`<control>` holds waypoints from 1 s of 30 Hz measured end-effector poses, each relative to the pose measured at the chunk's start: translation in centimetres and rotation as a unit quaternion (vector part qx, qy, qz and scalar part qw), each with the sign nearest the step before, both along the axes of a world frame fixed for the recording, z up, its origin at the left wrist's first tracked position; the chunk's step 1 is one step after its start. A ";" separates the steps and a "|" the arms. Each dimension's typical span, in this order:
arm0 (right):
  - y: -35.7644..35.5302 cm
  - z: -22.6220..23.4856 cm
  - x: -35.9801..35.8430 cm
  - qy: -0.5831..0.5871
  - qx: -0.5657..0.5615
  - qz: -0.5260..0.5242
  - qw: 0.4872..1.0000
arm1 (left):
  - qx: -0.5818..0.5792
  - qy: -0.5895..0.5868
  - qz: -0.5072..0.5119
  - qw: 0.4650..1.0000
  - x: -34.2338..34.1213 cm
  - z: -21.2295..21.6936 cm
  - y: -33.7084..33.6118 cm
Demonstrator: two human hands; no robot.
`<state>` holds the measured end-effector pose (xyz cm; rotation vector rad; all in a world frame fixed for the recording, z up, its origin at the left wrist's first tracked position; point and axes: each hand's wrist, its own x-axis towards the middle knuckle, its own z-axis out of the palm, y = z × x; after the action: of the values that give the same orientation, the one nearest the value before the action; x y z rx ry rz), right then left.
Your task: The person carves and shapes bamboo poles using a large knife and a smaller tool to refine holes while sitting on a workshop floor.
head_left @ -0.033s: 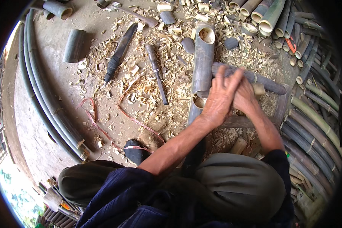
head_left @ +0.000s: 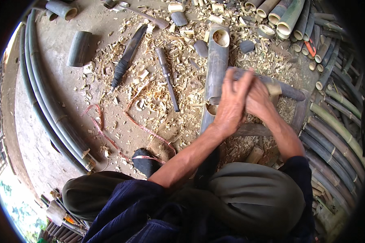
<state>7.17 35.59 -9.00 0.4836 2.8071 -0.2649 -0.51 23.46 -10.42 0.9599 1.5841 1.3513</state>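
Observation:
My left hand (head_left: 230,106) and my right hand (head_left: 258,98) are pressed together over the near end of a bamboo frame. The left hand's fingers are stretched out and a little apart; most of the right hand's fingers are hidden behind it. Just beyond them, a thinner dark bamboo bar (head_left: 290,90) runs out to the right, its left end partly covered. Left of the hands lies a thick bamboo tube (head_left: 217,67) with round holes cut in its top. Whether anything is between my palms cannot be seen.
Shavings surround a chisel (head_left: 166,75), a dark-handled knife (head_left: 127,56) and a pink measuring tape (head_left: 148,128). A bamboo offcut (head_left: 80,48) stands farther left, near long bent poles (head_left: 48,85). Stacked bamboo (head_left: 332,156) fills the right side. A dark crosspiece (head_left: 253,130) lies below my hands.
Both hands have shifted slightly left and away from me, still pressed together. The pale patch by the thin bamboo bar shows at a slightly different place.

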 end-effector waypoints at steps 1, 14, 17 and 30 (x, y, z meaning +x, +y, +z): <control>0.2 -1.1 -0.7 0.041 0.039 0.079 0.995 | 0.037 0.020 0.058 0.997 0.1 -0.4 -0.2; -1.8 1.2 1.5 -0.106 -0.050 -0.205 0.972 | 0.002 0.112 -0.129 0.985 -0.8 -0.3 1.2; -1.2 1.5 -1.0 -0.096 -0.028 -0.089 0.991 | 0.037 0.045 -0.037 0.998 -2.2 0.3 0.4; 1.0 1.0 2.2 -0.311 -0.367 -0.209 0.851 | -0.178 0.070 -0.199 0.961 1.0 2.4 1.1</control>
<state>9.37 36.54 -7.97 0.7939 1.7570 -1.0115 0.47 24.56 -8.01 1.0919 1.5620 0.7064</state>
